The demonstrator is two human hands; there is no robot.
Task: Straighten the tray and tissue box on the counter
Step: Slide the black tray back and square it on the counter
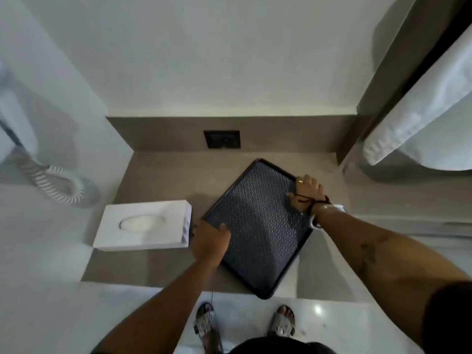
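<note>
Head view: dark rectangular patterned tray (258, 226) lies skewed on the brown worktop (163, 175), its near corner overhanging the front edge. Left hand (209, 242) clasps its left rim, right hand (306, 194) its right rim. White rectangular tissue box (143, 224) sits just left; bare worktop lies beyond.

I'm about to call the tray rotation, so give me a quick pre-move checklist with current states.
1. Left hand on the tray's left edge: ok.
2. Right hand gripping the right rim: ok.
3. Tray square with the counter edge: not ok, it sits skewed and its near corner overhangs.
4. Tray free of items: ok.
5. Tissue box clear of the tray's swing: cannot tell, it lies close beside the left hand.
6. Tissue box square: not ok, slightly angled.
</note>
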